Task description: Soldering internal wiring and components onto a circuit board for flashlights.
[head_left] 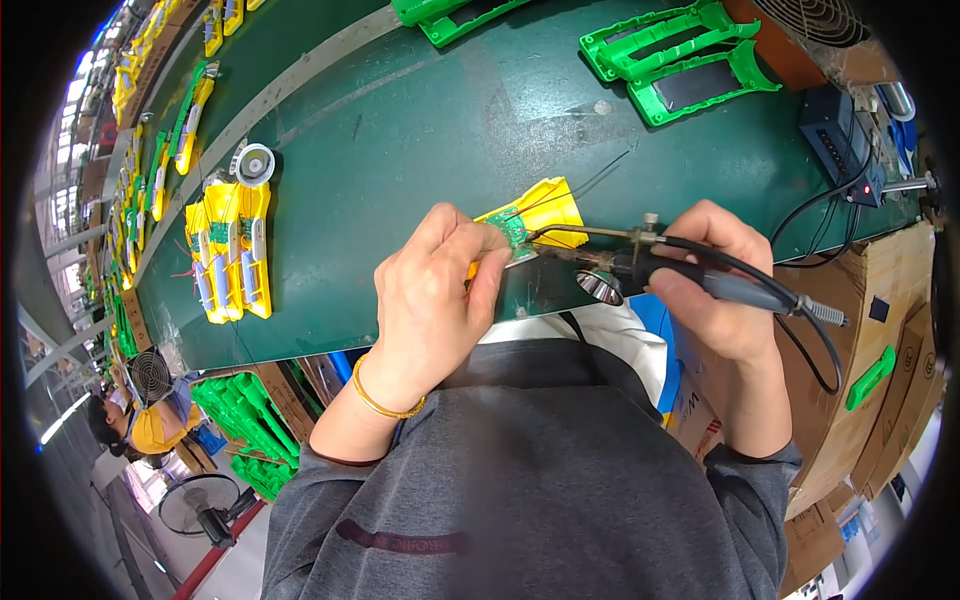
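Observation:
My right hand (728, 285) grips a soldering iron (748, 288) with a thin metal feed tube (590, 232) running along its top. Its tip reaches a green circuit board (513, 228) in a yellow plastic lamp housing (552, 208). Closed fingers of my left hand (435, 285) hold that housing at the board's left end; whether they also pinch a wire is hidden. Thin dark wires (597, 178) stick out beyond the housing. Just under the iron lies a shiny reflector cup (600, 287).
Several yellow housings with blue cells (230, 255) lie left, beside a round lamp head (254, 165). Green frames (690, 70) sit at the far right. A black soldering station (838, 135) stands at the right edge, cardboard boxes (835, 330) below it. Green parts (245, 415) fill a crate lower left.

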`<state>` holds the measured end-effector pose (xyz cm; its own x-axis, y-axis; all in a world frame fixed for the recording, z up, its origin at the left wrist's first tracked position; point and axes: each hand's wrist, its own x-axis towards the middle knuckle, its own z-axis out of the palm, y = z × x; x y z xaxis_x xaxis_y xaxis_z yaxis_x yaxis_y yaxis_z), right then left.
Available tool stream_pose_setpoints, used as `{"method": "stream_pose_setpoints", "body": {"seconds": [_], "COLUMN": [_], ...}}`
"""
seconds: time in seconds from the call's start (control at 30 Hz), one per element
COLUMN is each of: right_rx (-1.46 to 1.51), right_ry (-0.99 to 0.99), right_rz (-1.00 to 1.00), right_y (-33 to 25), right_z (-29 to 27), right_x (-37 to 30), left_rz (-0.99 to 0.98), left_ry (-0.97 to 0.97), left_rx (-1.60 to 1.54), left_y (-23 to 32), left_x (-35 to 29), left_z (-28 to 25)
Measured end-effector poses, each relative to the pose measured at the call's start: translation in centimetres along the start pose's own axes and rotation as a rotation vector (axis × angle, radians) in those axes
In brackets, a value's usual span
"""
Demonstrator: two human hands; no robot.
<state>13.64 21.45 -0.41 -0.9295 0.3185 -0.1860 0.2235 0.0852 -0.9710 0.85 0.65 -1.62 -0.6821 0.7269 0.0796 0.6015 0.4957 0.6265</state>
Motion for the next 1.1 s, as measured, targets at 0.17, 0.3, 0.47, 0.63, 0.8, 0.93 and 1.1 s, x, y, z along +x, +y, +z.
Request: {"method": "stream_pose_setpoints", "body": {"seconds": [0.17, 0.3, 0.47, 0.63, 0.8, 0.93, 1.1], "right_rx": [0.277, 0.376, 0.492, 0.503, 0.467, 0.340, 0.346], "right_ry": [0.060, 0.161, 0.223, 0.241, 0.209, 0.181, 0.169], "right_rz": [0.030, 0.042, -0.009, -0.019, 0.025, 0.036, 0.034], "right_y": [1.0, 0.8, 0.8, 0.7, 1.0, 1.1, 1.1], "right_z": [-0.7, 0.1, 0.4, 0.3, 0.6, 0.7, 0.6], "right_x": [-0.5, -0.5, -0.1, -0.1, 0.0, -0.1, -0.2], "left_rz": [0.007, 0.004, 0.012, -0.066, 0.150, 0.150, 0.142], "left_ry": [-0.001, -0.015, -0.021, 0.059, 0.049, -0.020, 0.001], "left_rx": [-0.006, -0.009, 0.034, -0.084, 0.114, 0.154, 0.129], "left_y": [-0.1, 0.1, 0.8, 0.0, -0.3, -0.5, -0.3], "left_x": [0.0, 0.1, 0.1, 0.1, 1.3, 0.9, 0.7], "left_z": [-0.1, -0.1, -0.7, -2.2, -1.5, -1.2, -1.0]}}
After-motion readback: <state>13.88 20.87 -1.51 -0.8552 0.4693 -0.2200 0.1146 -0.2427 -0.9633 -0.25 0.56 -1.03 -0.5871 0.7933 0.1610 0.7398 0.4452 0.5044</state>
